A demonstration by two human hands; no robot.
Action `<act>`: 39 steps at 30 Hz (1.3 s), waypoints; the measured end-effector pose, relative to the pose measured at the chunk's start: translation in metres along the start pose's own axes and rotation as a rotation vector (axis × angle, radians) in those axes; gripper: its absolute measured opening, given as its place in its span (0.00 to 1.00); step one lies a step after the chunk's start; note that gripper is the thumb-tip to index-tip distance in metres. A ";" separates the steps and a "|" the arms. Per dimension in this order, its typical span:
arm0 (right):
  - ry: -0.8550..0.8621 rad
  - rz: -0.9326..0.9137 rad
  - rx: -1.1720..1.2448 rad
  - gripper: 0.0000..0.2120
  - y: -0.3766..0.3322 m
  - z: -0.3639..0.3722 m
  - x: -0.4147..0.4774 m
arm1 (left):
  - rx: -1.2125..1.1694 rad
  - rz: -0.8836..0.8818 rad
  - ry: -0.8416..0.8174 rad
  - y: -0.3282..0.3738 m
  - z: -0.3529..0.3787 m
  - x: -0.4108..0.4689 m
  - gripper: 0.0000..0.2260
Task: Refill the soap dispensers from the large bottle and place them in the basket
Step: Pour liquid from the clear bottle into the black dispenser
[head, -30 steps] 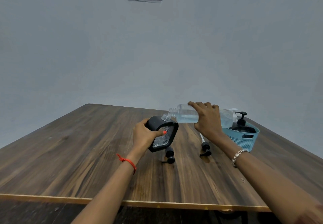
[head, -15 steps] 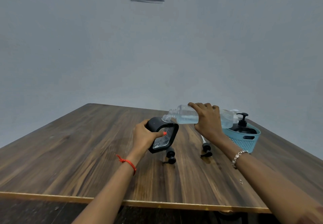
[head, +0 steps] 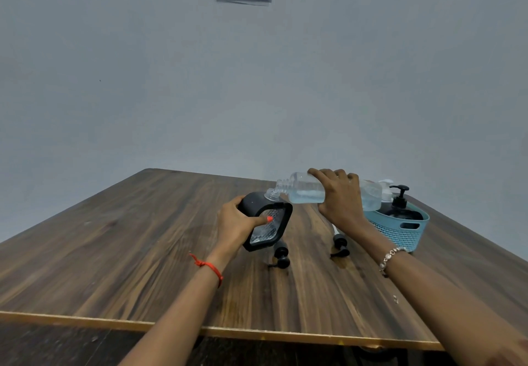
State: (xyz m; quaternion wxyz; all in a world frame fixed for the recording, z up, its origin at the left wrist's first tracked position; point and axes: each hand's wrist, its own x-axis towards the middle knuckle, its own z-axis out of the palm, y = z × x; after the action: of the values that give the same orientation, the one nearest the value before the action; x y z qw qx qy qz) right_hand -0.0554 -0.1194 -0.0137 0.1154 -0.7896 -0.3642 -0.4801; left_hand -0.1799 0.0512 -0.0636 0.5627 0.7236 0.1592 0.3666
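While our right grip [head: 340,202] wrapped the tipped large bottle [head: 303,192] mid-body, our left grip [head: 234,224] clutched the black dispenser [head: 274,232]; we judged both light and slippery.

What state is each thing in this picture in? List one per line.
large clear bottle, uncapped, tipped nearly level, mouth at the black dispenser
black dispenser, pump off, held tilted
left hand, grips the black dispenser
right hand, grips the large clear bottle
two pump heads, lying loose on the table
blue basket, holds an upright second dispenser, pump on
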 end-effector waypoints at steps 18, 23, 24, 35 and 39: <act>0.007 -0.013 0.015 0.31 0.000 0.000 0.001 | -0.026 -0.018 0.000 -0.002 0.000 0.001 0.24; 0.000 -0.005 0.012 0.32 0.000 0.001 0.000 | -0.036 -0.024 -0.002 -0.004 0.000 0.002 0.24; -0.006 0.003 0.020 0.32 0.000 0.002 0.000 | -0.041 -0.025 -0.002 -0.004 0.000 0.002 0.24; -0.136 0.382 0.667 0.32 -0.009 -0.007 0.010 | -0.120 -0.042 -0.016 -0.007 -0.005 0.003 0.22; -0.218 0.604 0.900 0.32 0.000 -0.004 0.013 | -0.179 -0.067 -0.032 -0.007 -0.009 0.004 0.22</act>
State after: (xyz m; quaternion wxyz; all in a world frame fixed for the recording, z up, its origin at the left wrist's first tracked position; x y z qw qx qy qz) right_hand -0.0548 -0.1152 -0.0013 0.5359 -0.7769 -0.3005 -0.1380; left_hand -0.1820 0.0623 -0.0672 0.6396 0.6703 0.1408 0.3490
